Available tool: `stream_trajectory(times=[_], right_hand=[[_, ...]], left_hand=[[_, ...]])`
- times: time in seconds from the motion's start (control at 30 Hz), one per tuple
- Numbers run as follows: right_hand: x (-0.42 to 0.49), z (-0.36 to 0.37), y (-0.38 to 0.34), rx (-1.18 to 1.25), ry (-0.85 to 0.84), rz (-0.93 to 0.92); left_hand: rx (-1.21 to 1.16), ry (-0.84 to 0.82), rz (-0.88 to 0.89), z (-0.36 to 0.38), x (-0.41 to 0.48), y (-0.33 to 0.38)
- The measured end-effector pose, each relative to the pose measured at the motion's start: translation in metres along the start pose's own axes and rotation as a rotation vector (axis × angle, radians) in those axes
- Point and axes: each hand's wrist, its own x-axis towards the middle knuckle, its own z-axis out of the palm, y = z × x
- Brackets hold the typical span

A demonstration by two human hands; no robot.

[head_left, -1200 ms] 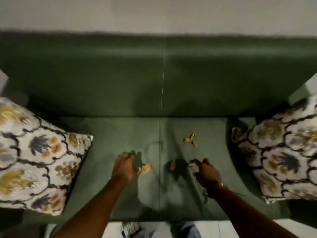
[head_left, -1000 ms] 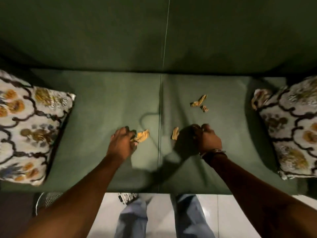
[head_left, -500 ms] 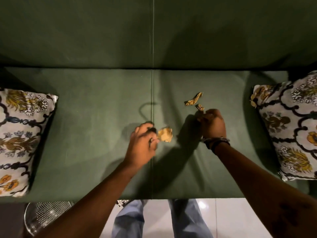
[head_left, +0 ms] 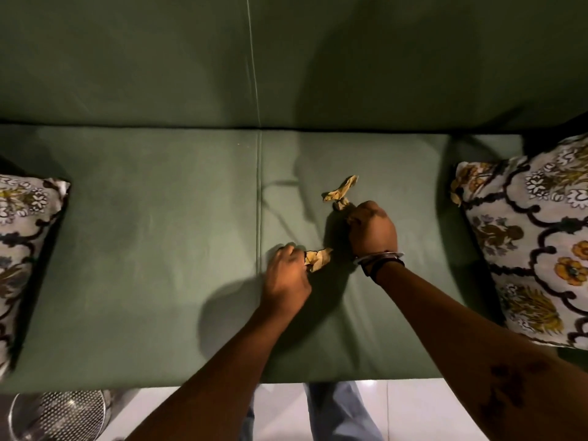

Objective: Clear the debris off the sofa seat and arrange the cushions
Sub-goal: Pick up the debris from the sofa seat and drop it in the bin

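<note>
A green sofa seat (head_left: pixel 143 249) fills the view. My left hand (head_left: pixel 286 275) is closed on a crumpled yellow paper scrap (head_left: pixel 318 258) right of the seat seam. My right hand (head_left: pixel 372 230) is a fist, its fingertips pinching a small crumpled scrap (head_left: pixel 340 205). A longer twisted scrap (head_left: pixel 342 188) lies just beyond it on the seat. A patterned cushion (head_left: pixel 22 249) lies at the left end, and a second patterned cushion (head_left: pixel 534 240) at the right end.
The sofa backrest (head_left: pixel 286 58) rises behind the seat. A metal mesh bin (head_left: pixel 60 415) stands on the white floor at the lower left. My legs in jeans (head_left: pixel 334 412) are at the sofa's front edge.
My left hand has carried its scrap rightward across the seam. My right hand picked up scraps near the middle and moved up to the small scrap by the twisted one.
</note>
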Motion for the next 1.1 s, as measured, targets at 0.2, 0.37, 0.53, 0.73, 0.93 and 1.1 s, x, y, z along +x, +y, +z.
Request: stream_trajectory(times=[0.2, 0.37, 0.53, 0.73, 0.93, 1.1], right_hand=[[-0.079, 0.017, -0.052, 0.129, -0.007, -0.197], [-0.171, 0.076, -0.165, 0.357, -0.145, -0.3], [-0.262, 0.172, -0.304, 0.436, -0.514, -0.426], [-0.328, 0.306, -0.405, 0.239, -0.927, -0.543], [-0.308, 0.28, -0.397, 0.199, -0.693, -0.534], [-0.236, 0.168, -0.301, 0.162, -0.473, -0.525]], left_hand=[[-0.403, 0.29, -0.198, -0.019, -0.045, -0.029], [-0.68, 0.574, -0.514, -0.057, -0.156, -0.142], [-0.711, 0.733, -1.005, -0.082, -0.271, -0.304], [-0.74, 0.588, -1.292, -0.077, -0.327, -0.448], [-0.463, 0.264, -1.344, -0.091, -0.298, -0.446], [-0.233, 0.142, -0.814, -0.115, -0.252, -0.319]])
